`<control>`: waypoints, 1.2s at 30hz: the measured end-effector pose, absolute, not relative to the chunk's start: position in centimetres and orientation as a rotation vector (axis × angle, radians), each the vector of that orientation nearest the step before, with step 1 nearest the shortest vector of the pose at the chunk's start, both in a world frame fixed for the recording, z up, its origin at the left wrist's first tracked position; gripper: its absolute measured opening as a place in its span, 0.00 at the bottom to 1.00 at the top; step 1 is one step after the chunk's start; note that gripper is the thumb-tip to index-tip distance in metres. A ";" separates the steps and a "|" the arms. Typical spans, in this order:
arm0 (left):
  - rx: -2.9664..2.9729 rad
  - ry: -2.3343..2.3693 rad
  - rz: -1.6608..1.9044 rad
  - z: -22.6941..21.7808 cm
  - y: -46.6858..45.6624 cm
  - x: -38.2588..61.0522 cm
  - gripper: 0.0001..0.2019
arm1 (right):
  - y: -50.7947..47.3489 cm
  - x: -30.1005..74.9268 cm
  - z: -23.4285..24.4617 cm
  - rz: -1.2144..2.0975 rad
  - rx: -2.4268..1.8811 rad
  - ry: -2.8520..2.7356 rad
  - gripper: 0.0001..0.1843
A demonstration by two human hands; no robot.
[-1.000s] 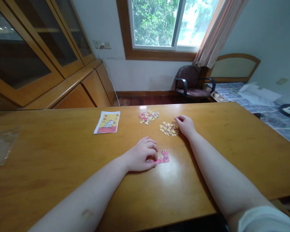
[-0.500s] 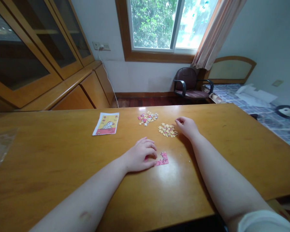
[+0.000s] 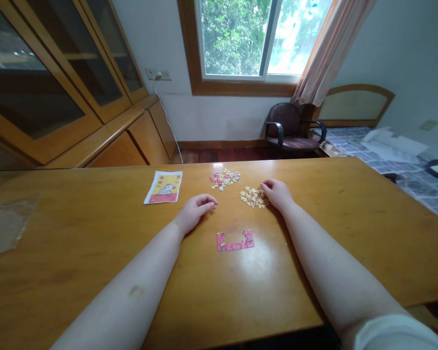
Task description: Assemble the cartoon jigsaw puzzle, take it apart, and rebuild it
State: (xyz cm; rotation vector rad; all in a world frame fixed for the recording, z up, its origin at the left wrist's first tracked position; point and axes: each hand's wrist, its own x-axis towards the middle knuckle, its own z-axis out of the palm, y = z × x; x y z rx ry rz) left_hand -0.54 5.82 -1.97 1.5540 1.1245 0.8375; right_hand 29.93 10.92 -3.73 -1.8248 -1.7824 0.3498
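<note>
My left hand (image 3: pixel 197 212) hovers over the table, left of the loose pieces, its fingers loosely bent, the thumb a little apart and nothing visible in it. Below and to its right lies a partly joined jigsaw puzzle (image 3: pixel 237 246), a pink U-shaped strip with its gap facing away from me. My right hand (image 3: pixel 278 195) is at the right edge of a pile of mostly yellow puzzle pieces (image 3: pixel 252 197). Its thumb and fingertips are pinched together; whatever is between them is too small to make out. A second pile of pink, yellow and white pieces (image 3: pixel 224 180) lies farther back.
A picture sheet (image 3: pixel 164 187) with a white animal on yellow and pink lies at the back left. A clear plastic bag (image 3: pixel 7 223) rests at the table's far left. Beyond the table (image 3: pixel 95 209) stand a cabinet, an office chair (image 3: pixel 288 126) and a bed.
My left hand has lifted off the joined puzzle and moved left and away from me, uncovering the strip's left side. My right hand has shifted slightly left and down against the yellow pile.
</note>
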 end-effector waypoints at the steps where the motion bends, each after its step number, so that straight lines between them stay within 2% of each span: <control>1: 1.506 1.118 0.832 -1.9 6.0 -0.6 0.14 | 10.9 29.8 -3.7 0.345 -1.812 -1.799 0.12; 6: 1.438 1.109 0.785 -2.0 7.4 -0.1 0.15 | 10.6 29.2 -3.4 0.322 -1.755 -1.909 0.12; 14: 1.125 0.933 0.954 -2.5 8.6 -0.4 0.24 | 10.8 29.2 -3.7 0.275 -1.694 -1.960 0.12; 17: 1.101 0.922 0.931 -2.5 8.7 -1.0 0.23 | 11.0 29.2 -3.8 0.264 -1.684 -1.982 0.12; 26: 1.751 1.217 0.703 -1.4 8.3 0.2 0.23 | 10.8 28.9 -3.5 0.220 -1.668 -2.043 0.10; 31: 1.832 1.286 0.688 -1.3 8.3 0.4 0.22 | 11.0 29.1 -3.6 0.227 -1.718 -1.989 0.13; 36: 1.859 1.320 0.674 -1.4 8.4 0.4 0.22 | 11.7 30.2 -4.1 0.402 -1.843 -1.706 0.14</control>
